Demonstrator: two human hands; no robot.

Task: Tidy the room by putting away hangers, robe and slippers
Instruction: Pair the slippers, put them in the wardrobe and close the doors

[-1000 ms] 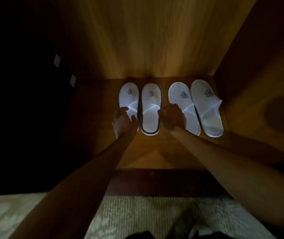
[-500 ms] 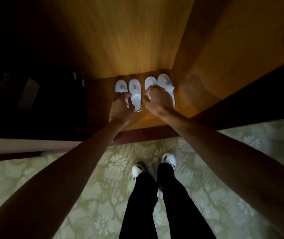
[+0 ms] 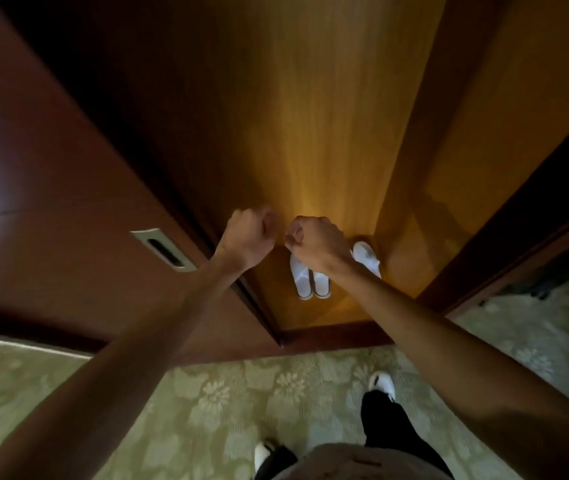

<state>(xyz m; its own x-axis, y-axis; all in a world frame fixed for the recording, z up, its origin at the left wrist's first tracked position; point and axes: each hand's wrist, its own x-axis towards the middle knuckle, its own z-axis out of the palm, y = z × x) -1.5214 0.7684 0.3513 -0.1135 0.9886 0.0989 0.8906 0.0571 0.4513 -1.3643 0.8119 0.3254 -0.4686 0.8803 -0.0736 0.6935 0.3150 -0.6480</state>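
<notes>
From the head view, the person stands on the pale floral carpet [image 3: 214, 403] at the mouth of an open wardrobe, both bare arms stretched forward over its threshold. The left hand [image 3: 246, 239] is curled into a loose fist with its fingers [image 3: 266, 220] folded in on nothing, and the right hand [image 3: 314, 242] hangs just beside it, knuckles up, fingers [image 3: 295, 233] tucked under and likewise holding nothing; the two fists are near each other but apart. Below them, well inside on the wardrobe floor [image 3: 342, 306], stand the white slippers: the left pair [image 3: 309, 280] side by side and touching, toes toward the back panel, and one slipper of the right pair [image 3: 368, 258] showing past the right wrist, near the right wall; the rest of that pair is hidden behind the hand. A strip of bare wood lies between the slippers and the dark front sill [image 3: 335, 334]. On the left a reddish sliding door [image 3: 51, 202] with a recessed metal pull [image 3: 163, 251] edges the opening, and on the right a lit wooden side panel [image 3: 484, 168] closes it in. At the bottom, dark trousers [image 3: 390, 431] and white shoes [image 3: 381, 382] stand on the carpet, back from the sill.
</notes>
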